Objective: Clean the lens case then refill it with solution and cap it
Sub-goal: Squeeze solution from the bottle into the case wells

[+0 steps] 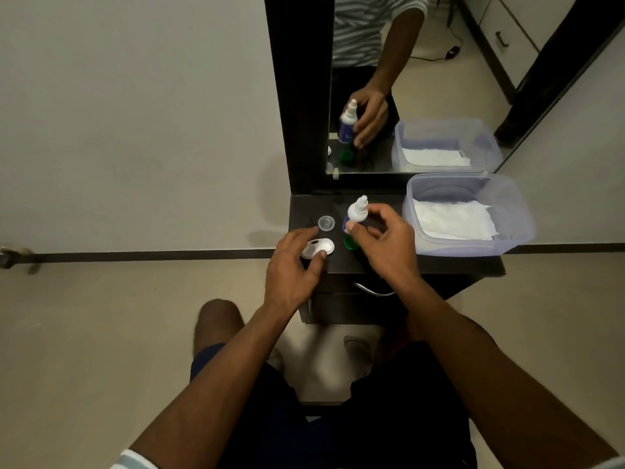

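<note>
**Lens case on dresser top, bottle held above it**

Obs., 1 head view, left to right.

Far left: a blurred metal object [15, 257] sits at the base of the pale wall; what it is cannot be told.

Left hand [293, 262]: rests at the front left edge of the dark wooden dresser top [372, 262]. Fingers curled loosely round the white plastic lens case [318, 248], thumb tip pressing on its near rim, other fingertips at its left end. The case lies flat on the top, 1 well showing a dark spot; whether liquid is in it cannot be told.

Just behind the case: 1 small clear round plastic cap [326, 222], lying flat on the top, apart from both hands.

Centre: a small white dropper bottle with a purple label [355, 213], upright with a slight tilt, nozzle tip up. Right hand [382, 238] grips it, thumb on the near side of the label, fingers curled round the far side. Whether its base touches the top cannot be told.

Below the bottle: a green round plastic cap [350, 243], partly hidden by the right thumb, on the top just right of the case.

Right: a translucent lilac plastic tub [514, 211] holding folded white tissue [453, 221], standing on the right end of the top, overhanging the edge.

Behind: a dark-framed mirror [439, 96] reflecting the bottle, hand and tub. Below the top, a drawer with a curved metal handle [373, 290].
</note>
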